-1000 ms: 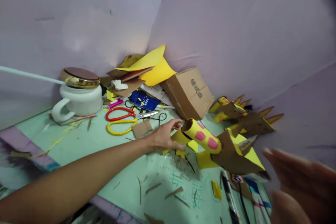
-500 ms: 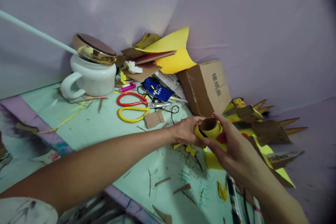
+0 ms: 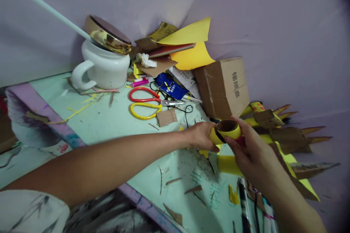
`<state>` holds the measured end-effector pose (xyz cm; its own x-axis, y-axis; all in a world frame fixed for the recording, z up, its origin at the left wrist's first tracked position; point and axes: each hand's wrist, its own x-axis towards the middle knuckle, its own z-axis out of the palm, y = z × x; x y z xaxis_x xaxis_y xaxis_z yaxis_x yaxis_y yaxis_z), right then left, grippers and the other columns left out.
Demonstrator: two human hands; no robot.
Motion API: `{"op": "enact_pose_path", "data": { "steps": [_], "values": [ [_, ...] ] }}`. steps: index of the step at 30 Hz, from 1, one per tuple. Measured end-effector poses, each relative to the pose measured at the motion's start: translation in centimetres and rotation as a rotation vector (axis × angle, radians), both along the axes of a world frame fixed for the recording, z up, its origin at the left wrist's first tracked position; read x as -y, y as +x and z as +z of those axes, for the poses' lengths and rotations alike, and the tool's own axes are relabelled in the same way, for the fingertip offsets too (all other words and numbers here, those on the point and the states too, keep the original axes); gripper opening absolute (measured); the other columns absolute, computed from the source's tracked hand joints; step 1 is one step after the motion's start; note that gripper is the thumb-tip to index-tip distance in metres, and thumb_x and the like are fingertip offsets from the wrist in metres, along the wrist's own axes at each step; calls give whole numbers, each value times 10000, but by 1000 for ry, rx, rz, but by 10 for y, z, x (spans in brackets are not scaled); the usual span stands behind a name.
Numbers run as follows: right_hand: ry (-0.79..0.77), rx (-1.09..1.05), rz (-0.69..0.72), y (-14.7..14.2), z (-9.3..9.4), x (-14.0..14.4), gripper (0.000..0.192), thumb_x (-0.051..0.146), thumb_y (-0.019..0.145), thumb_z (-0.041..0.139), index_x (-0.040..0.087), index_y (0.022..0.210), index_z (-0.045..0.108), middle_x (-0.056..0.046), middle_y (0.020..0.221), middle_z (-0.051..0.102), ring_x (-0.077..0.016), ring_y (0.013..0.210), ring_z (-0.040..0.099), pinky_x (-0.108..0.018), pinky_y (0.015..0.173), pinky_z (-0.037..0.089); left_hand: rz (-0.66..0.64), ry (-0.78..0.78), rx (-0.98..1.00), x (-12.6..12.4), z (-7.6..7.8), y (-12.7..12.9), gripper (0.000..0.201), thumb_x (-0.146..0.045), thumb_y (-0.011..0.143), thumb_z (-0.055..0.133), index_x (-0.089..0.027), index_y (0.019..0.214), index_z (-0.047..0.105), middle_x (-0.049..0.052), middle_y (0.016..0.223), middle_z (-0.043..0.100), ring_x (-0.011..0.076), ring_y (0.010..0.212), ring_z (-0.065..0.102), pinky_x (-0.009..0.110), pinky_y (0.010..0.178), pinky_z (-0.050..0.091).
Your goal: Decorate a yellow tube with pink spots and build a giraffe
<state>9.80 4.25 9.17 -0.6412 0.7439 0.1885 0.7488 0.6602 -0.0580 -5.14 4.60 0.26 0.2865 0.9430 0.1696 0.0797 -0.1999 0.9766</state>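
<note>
Both hands grip a yellow-covered cardboard tube [image 3: 233, 131] with its open brown end facing up. My left hand [image 3: 201, 136] is closed on its left side, where a yellow part stands slightly apart with a dark gap beside the rim. Wrapped round the right side is my right hand [image 3: 250, 151], with a red patch showing under its fingers. Below the hands another yellow roll [image 3: 228, 164] lies on the table. Yellow paper scraps [image 3: 203, 153] lie close to my left hand. Scissors [image 3: 146, 103] with one red and one yellow handle rest farther left.
A brown cardboard box [image 3: 222, 87] stands behind the hands. At the right are spiky cardboard and yellow paper pieces [image 3: 290, 140]. A white mug [image 3: 105, 69] with a gold-rimmed lid-like object [image 3: 109, 36] stands back left. Cardboard slivers [image 3: 173, 214] litter the pale green table [image 3: 109, 127].
The whole view has shifted, so the scene sits farther right. The gap between the tube and the yellow part at its left looks wider. Both hands keep their hold.
</note>
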Motion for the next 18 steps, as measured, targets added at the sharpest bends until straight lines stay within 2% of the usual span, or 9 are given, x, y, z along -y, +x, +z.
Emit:
{"op": "enact_pose_path", "data": {
  "steps": [5,11,18],
  "values": [
    [45,-45,42,-5,-3,2,462,313,868,467,133,1292,445,-165,1051,640,-294,936,635,-408,721,525,13,-8,-48,2,3,-1,440,-223,559,745,-156,977,626,26,861,663,237,847,622,292,676,482],
    [33,-52,74,-11,-3,6,425,273,860,462,106,1251,471,-172,1003,649,-290,931,636,-424,768,529,12,26,-32,2,2,-2,468,-181,553,739,-157,1009,634,32,895,680,236,858,627,294,701,490],
    [78,-44,95,-9,-8,7,391,247,877,438,103,1239,467,-208,1117,634,-306,1018,621,-458,835,520,16,21,-30,1,2,-2,457,-182,542,736,-148,986,637,47,922,692,250,860,636,314,710,502]
  ]
}}
